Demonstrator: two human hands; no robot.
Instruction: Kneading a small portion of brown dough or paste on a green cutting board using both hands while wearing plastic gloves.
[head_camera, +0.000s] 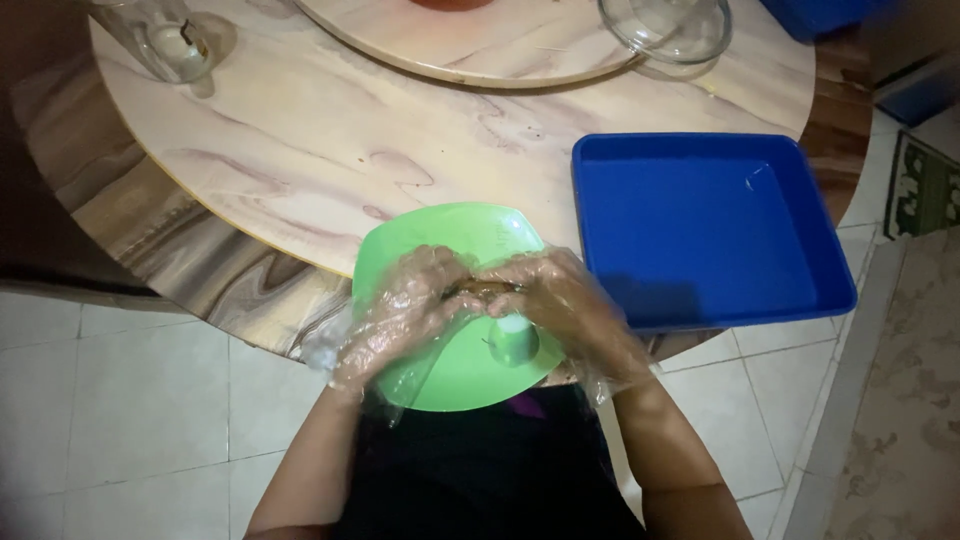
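Observation:
Both of my hands wear thin clear plastic gloves and meet over a green plate (478, 232) at the near edge of the round table. My left hand (408, 305) and my right hand (556, 298) pinch a small dark brown piece of food (482, 290) between their fingertips. Under my right hand, a small pale round lump (513, 339) lies on the plate. What the food is cannot be made out.
A blue square tray (712, 228) sits just right of the plate, overhanging the marble-patterned table (300, 150). A turntable disc (480, 55) is at the back, with a clear glass bowl (665, 28) on it and a glass jar (165, 40) at the far left. Tiled floor lies below.

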